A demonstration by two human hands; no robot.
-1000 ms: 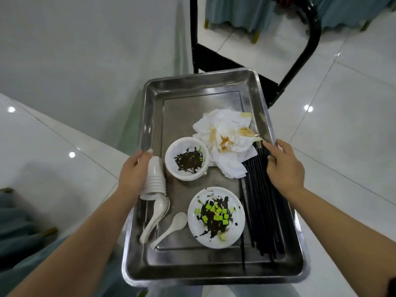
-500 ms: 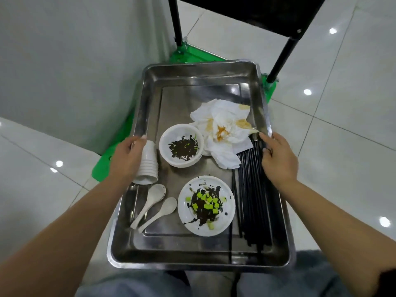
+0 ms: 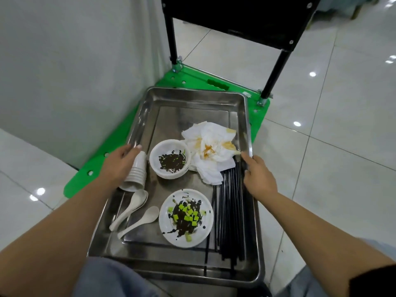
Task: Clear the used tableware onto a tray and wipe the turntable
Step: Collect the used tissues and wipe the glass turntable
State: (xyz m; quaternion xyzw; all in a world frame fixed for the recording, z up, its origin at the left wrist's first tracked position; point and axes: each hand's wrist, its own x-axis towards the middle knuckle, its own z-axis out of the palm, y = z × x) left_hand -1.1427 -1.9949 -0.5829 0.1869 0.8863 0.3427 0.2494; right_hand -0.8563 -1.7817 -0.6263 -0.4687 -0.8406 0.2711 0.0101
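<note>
Since half a second ago the tray [image 3: 188, 97] has come lower and nearer the green cart platform [image 3: 235, 86], whose deck now shows wide beyond the tray's far edge, and the stacked cups have rolled slightly. The left hand [image 3: 120, 161] grips the tray's left rim, fingers curled over it beside the stack of cups [image 3: 136, 174]; the right hand [image 3: 258, 174] is clamped on the right rim, next to the black chopsticks [image 3: 231, 211] lying along that side. The tableware is all on the tray: a bowl [image 3: 170, 158] with dark residue near the middle, a soiled napkin [image 3: 212, 148] toward the far right, a plate [image 3: 186, 217] of scraps near the near edge, and spoons [image 3: 132, 211] at the near left. The clearing step looks close to done; the step in hand seems to be setting the tray on the platform. That calls for a level descent so the loose cups and chopsticks do not slide. The cart's black uprights [image 3: 276, 69] stand beyond the far edge, and a wall [image 3: 75, 61] crowds the left. No turntable is in view.
</note>
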